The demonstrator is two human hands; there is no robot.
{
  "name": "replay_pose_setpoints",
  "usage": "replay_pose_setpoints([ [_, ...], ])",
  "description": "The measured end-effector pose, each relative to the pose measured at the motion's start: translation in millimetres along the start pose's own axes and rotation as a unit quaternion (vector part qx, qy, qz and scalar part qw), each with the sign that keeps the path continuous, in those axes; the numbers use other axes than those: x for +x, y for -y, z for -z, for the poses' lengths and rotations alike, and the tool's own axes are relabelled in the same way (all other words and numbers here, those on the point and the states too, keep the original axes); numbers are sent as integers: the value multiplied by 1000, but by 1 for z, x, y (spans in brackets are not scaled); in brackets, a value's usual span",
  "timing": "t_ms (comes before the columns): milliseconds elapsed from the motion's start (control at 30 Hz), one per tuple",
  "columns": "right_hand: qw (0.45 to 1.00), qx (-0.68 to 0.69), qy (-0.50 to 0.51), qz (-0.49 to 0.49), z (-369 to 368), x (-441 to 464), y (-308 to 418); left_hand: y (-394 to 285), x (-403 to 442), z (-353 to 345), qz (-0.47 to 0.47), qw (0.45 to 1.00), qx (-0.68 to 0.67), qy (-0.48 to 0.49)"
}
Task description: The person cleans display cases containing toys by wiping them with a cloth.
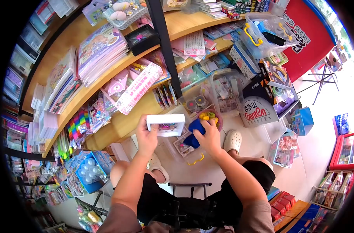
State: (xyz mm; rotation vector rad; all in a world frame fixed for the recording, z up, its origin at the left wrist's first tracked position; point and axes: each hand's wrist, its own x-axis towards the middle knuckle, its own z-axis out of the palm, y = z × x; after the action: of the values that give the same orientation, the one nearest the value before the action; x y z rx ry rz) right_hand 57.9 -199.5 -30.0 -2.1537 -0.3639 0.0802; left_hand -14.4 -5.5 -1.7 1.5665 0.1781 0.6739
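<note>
My left hand (146, 136) is closed on the left side of a white box frame (172, 120), tilted so its front faces me, with something small and colourful inside. In my right hand (209, 138) is a bunched dark blue cloth (193, 134), gripped between thumb and fingers and apart from the frame. Just beyond that hand, a pink round basket (219, 120) holds small yellow items (208, 115). Under the cloth, a clear plastic bin (173, 149) with a yellow handle (196, 159) stands on the floor, partly hidden.
Wooden shelves (118, 134) with books and stationery curve around the left and front. Clear bins (228, 91) and a dark carton (258, 101) stand ahead to the right. My shoes (233, 141) flank the floor bin. A blue box (92, 171) sits at left.
</note>
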Motion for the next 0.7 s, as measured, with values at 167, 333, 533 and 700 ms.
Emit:
replay_pose_setpoints([
  [167,988,149,-34,16,11,14,-5,24,5,8,140,979,-145,-35],
  [333,944,329,34,-22,38,35,29,22,5,-1,183,960,-211,0],
  [533,908,404,84,72,53,43,61,23,4,-5,211,959,-191,22],
  [700,954,139,170,205,25,29,63,11,3,-22,138,986,-52,72],
])
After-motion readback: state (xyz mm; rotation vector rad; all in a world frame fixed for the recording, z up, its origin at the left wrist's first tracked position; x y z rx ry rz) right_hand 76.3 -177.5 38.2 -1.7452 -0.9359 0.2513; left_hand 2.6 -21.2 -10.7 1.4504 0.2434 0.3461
